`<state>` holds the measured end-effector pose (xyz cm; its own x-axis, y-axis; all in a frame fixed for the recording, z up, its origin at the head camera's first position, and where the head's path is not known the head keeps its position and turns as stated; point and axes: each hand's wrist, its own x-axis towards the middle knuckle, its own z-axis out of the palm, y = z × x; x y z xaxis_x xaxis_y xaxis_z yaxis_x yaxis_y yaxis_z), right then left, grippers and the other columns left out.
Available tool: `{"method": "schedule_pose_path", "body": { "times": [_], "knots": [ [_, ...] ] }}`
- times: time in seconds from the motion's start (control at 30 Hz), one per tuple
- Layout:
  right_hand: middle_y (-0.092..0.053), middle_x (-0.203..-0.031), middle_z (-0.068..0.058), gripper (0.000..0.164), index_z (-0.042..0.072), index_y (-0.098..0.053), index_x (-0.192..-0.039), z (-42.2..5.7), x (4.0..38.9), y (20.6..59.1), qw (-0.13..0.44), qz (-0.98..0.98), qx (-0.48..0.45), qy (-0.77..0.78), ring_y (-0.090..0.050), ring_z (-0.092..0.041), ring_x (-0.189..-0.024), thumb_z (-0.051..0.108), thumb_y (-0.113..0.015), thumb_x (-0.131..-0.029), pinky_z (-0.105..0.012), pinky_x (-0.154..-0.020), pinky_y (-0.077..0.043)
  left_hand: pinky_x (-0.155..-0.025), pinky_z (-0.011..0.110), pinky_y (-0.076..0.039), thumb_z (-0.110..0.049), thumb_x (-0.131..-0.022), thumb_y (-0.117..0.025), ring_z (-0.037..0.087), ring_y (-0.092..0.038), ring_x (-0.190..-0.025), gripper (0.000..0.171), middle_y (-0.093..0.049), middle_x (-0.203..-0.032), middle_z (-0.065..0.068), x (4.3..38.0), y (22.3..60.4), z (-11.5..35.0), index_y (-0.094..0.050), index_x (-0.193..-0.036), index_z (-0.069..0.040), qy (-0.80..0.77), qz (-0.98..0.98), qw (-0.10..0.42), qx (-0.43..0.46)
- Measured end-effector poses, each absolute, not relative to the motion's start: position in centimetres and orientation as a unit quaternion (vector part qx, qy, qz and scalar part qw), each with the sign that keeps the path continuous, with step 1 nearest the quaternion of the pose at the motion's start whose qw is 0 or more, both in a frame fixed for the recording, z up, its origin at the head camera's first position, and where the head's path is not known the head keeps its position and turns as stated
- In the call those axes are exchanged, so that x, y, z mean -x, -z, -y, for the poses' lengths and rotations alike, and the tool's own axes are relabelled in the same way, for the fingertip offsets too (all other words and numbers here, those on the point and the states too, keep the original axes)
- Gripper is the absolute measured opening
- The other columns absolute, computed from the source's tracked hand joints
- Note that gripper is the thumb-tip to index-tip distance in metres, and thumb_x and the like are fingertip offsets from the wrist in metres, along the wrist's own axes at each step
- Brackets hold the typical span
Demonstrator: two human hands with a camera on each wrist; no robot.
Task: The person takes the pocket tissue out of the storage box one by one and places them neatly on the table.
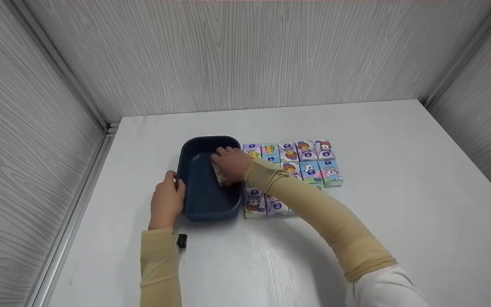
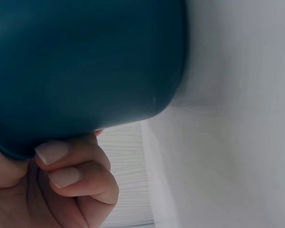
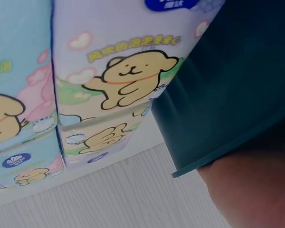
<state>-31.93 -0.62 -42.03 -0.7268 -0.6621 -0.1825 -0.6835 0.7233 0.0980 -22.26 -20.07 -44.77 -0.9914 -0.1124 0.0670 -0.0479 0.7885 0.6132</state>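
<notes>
A dark blue plastic basin (image 1: 200, 192) stands on the white table, its open side up. My left hand (image 1: 167, 201) grips its left rim, thumb over the edge; in the left wrist view the curled fingers (image 2: 69, 176) lie against the outer wall. Inside the basin, by its right wall, my right hand (image 1: 233, 164) holds a small tissue pack (image 1: 218, 172), mostly covered by the hand. Just right of the basin lie rows of printed tissue packs (image 1: 309, 172), partly hidden under the right forearm. The right wrist view shows packs with a cartoon puppy (image 3: 126, 76) beside the basin wall (image 3: 218, 99).
The white table (image 1: 399, 170) reaches to a pale wood-grain back wall (image 1: 249, 55), with side panels left and right. A small black object (image 1: 181, 241) sits by the left wrist. The right forearm (image 1: 313, 209) crosses above the packs.
</notes>
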Motion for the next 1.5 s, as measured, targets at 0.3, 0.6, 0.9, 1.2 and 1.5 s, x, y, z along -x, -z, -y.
{"method": "schedule_pose_path", "body": {
  "times": [0.3,0.6,0.9,1.2,1.5],
  "knots": [
    [-0.051,-0.123,-0.008,0.078,0.011,-0.043,-0.137,-0.7,31.2,40.9,0.043,-0.919,0.391,-0.031,-0.048,-0.026,-0.111,0.043,-0.077,-0.075,-0.042,-0.100,-0.034,-0.069,0.045,-0.045,-0.021,-0.100,-0.041,0.028,-0.057,-0.072,0.035,-0.064,-0.096,0.023,22.2,45.0,19.4,-0.048,-0.126,0.002,0.326,0.944,0.039,-0.040],
    [-0.049,-0.119,-0.006,0.073,0.013,-0.042,-0.137,-4.7,29.5,36.7,0.021,-0.910,0.413,0.034,-0.048,-0.022,-0.106,0.040,-0.075,-0.077,-0.039,-0.099,-0.035,-0.062,0.041,-0.043,-0.019,-0.100,-0.040,0.026,-0.055,-0.065,0.034,-0.062,-0.084,0.017,22.3,45.2,19.0,-0.048,-0.125,0.003,0.326,0.944,0.044,-0.033],
    [-0.048,-0.121,-0.005,0.076,0.012,-0.041,-0.138,-12.1,27.6,35.3,0.015,-0.916,0.400,0.029,-0.047,-0.020,-0.105,0.035,-0.077,-0.076,-0.037,-0.095,-0.040,-0.059,0.040,-0.043,-0.019,-0.101,-0.039,0.026,-0.054,-0.063,0.036,-0.063,-0.086,0.020,22.5,44.6,19.0,-0.047,-0.126,0.004,0.327,0.944,0.045,-0.026],
    [-0.042,-0.131,-0.005,0.078,0.014,-0.039,-0.140,-21.6,25.1,37.0,0.055,-0.943,0.323,0.060,-0.045,-0.019,-0.112,0.026,-0.081,-0.075,-0.038,-0.096,-0.042,-0.063,0.042,-0.044,-0.019,-0.101,-0.039,0.028,-0.055,-0.068,0.036,-0.063,-0.090,0.022,22.5,44.5,19.5,-0.046,-0.127,0.004,0.322,0.945,0.044,-0.029],
    [-0.043,-0.131,-0.009,0.072,0.012,-0.041,-0.136,-29.6,20.8,39.5,0.065,-0.950,0.294,0.081,-0.043,-0.022,-0.112,0.017,-0.078,-0.075,-0.038,-0.091,-0.045,-0.062,0.043,-0.044,-0.020,-0.101,-0.039,0.029,-0.056,-0.068,0.036,-0.063,-0.093,0.025,22.1,44.5,19.9,-0.046,-0.126,0.005,0.318,0.947,0.040,-0.031]
  ]
}}
